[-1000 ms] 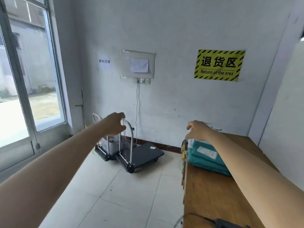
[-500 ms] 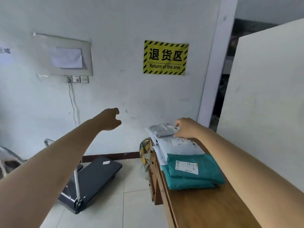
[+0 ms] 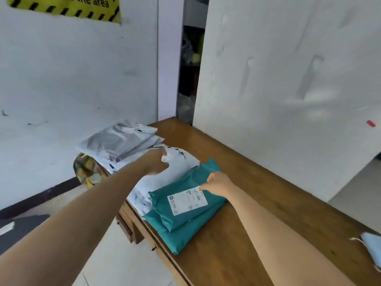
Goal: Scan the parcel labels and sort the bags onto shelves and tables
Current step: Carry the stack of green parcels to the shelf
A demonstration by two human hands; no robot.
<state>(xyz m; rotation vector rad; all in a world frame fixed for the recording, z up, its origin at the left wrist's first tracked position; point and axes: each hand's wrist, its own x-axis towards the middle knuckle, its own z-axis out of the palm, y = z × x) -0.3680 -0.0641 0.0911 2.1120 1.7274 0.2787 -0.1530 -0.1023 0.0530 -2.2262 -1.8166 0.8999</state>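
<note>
Since the teal bag [image 3: 185, 221] looks soft and slippery, grasp its edge; right hand [image 3: 218, 183] curled on it, grip unclear; left hand [image 3: 158, 162] pinches the white bag [image 3: 179, 172] behind.

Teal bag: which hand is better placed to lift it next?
Right, probably. The right hand grips the teal bag beside its label; the left hand holds the white bag behind it.

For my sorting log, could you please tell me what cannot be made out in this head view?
Head view:
Label on the teal bag: print too small and blurred; the right hand covers one corner.
White bag: label, if any, hidden by the left hand.
Yellow sign: cut off by the top edge.
</note>
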